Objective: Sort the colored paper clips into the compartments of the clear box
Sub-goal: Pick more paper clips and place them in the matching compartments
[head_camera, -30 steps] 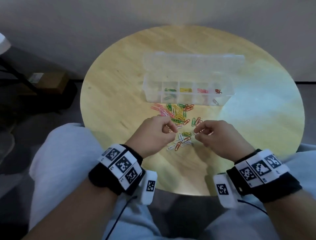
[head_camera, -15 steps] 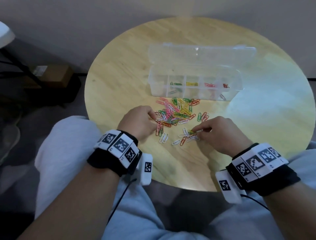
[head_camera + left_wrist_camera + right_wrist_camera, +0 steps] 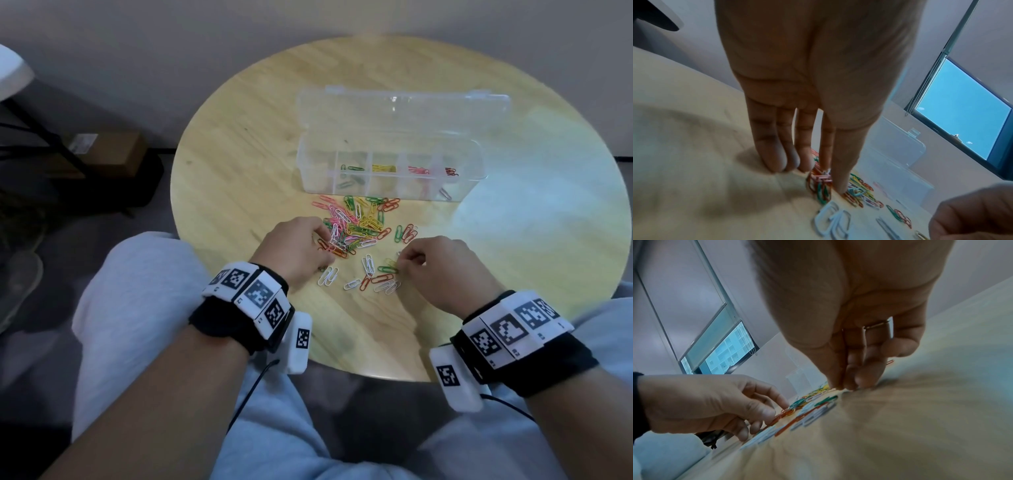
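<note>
My left hand [image 3: 294, 248], which met my right a second ago, has dropped to the paper clip pile [image 3: 356, 226] at its 8 o'clock edge, fingertips [image 3: 836, 186] pressing orange clips. My right hand [image 3: 442, 270] pinches at loose clips at 5 o'clock; whether one is caught I cannot tell. Clear box [image 3: 476, 178] at 12 o'clock holds few clips: sorting is early.

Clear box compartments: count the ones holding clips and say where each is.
4. In the clear box, second from left holds green clips, third yellow clips, fourth pink clips, rightmost red clips. The leftmost looks empty, though glare may hide one.
</note>
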The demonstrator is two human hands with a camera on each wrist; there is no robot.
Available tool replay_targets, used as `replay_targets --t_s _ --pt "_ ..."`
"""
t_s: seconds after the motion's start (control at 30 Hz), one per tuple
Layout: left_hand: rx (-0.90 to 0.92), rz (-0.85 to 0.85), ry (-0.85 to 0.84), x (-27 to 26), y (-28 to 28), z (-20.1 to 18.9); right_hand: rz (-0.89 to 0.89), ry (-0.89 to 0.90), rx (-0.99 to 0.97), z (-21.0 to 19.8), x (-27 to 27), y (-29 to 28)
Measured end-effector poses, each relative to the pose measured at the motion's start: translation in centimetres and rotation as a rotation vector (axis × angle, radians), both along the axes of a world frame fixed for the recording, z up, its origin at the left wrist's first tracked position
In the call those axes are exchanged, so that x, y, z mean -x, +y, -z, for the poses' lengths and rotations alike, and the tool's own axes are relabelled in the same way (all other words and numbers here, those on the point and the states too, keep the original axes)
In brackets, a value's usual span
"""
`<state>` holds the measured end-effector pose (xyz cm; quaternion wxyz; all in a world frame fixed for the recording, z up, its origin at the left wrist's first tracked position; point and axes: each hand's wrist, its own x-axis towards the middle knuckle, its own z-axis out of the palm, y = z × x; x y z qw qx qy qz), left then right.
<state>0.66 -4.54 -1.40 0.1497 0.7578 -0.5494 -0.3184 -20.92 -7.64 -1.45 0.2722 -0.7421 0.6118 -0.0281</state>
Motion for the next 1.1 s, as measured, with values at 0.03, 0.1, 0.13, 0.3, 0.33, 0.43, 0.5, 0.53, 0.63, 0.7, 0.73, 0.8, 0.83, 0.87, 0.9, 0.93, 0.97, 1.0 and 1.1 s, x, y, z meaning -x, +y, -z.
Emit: replay_targets --t_s 0.03,0.1,0.13,0.3,0.33,0.43,0.5,0.53,0.63,0.7,0.73,0.8,0.83,0.87,0.9,0.93,0.97,1.0,1.1 --pt "-0.012 0.01 0.001 -0.1 -0.1 0.0 0.004 -0.008 0.009 0.0 0.0 0.0" --pt "-0.022 0.026 0.007 -0.3 -0.1 -0.1 0.015 -0.02 0.045 0.0 0.0 0.0" --pt "-0.023 0.025 0.013 -0.5 -0.1 -0.2 0.017 -0.032 0.06 -0.1 0.0 0.0" --pt "0.016 0.0 -0.013 -0.7 -0.1 -0.2 -0.065 -0.082 0.016 -0.5 -0.3 0.2" --pt "0.023 -0.006 -0.015 -0.8 -0.1 -0.3 -0.068 -0.059 0.001 -0.5 -0.3 0.2" --pt "0.01 -0.019 -0.017 -0.9 0.0 -0.5 -0.04 -0.004 -0.012 -0.6 -0.3 0.1" --pt "-0.019 -0.008 -0.038 -1.0 0.1 -0.6 -0.024 0.019 -0.004 -0.6 -0.2 -0.1" --pt "-0.029 0.003 -0.053 -1.0 0.1 -0.6 -0.021 0.031 -0.003 -0.5 -0.2 -0.1" --pt "-0.03 0.019 -0.082 -0.8 0.1 -0.5 -0.037 0.046 -0.015 -0.2 -0.1 0.0" --pt "-0.015 0.014 -0.093 -0.6 0.1 -0.6 -0.03 -0.009 -0.015 -0.1 0.0 0.0" --pt "-0.009 0.013 -0.104 -0.6 0.1 -0.6 -0.014 -0.047 -0.004 -0.1 0.1 -0.1" --pt "-0.005 0.006 -0.119 -0.5 0.1 -0.6 0.026 -0.121 0.029 -0.4 0.3 -0.3" --pt "-0.004 0.004 -0.124 -0.5 0.2 -0.6 0.046 -0.162 0.036 -0.5 0.4 -0.4" --pt "-0.005 0.008 -0.128 -0.4 0.2 -0.6 0.067 -0.206 0.037 -0.7 0.4 -0.5" --pt "-0.006 0.016 -0.122 -0.3 0.2 -0.6 0.085 -0.245 0.034 -0.8 0.5 -0.6" --pt "-0.005 0.027 -0.097 -0.3 0.2 -0.5 0.098 -0.273 0.035 -0.9 0.5 -0.6" --pt "0.002 0.034 -0.047 -0.2 0.1 -0.5 0.106 -0.291 0.042 -1.0 0.6 -0.7" --pt "0.01 0.038 0.013 -0.2 0.1 -0.5 0.112 -0.306 0.052 -1.0 0.7 -0.7" --pt "0.047 0.03 0.07 -0.2 0.0 -0.7 0.12 -0.338 0.059 -1.0 0.9 -0.8"
